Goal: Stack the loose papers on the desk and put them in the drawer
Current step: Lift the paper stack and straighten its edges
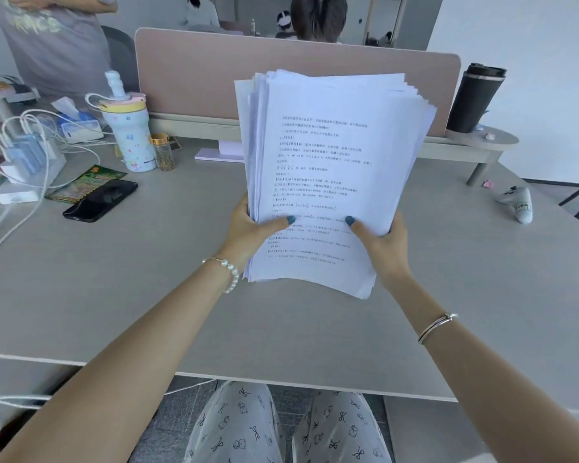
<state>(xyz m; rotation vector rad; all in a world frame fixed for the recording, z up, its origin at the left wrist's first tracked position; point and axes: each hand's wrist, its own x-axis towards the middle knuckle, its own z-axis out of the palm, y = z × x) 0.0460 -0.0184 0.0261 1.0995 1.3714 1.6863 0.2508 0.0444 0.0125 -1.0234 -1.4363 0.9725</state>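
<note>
A thick stack of white printed papers is held upright above the middle of the grey desk, its lower edge lifted off the surface and its upper edges fanned unevenly. My left hand grips the stack's lower left side, thumb on the front sheet. My right hand grips the lower right side the same way. No drawer shows in the head view.
A black phone and a green packet lie at the left, beside a patterned bottle, a small jar, tissues and charging cables. A black tumbler stands on a shelf at the right; a white controller lies below. A pink divider backs the desk, people behind it.
</note>
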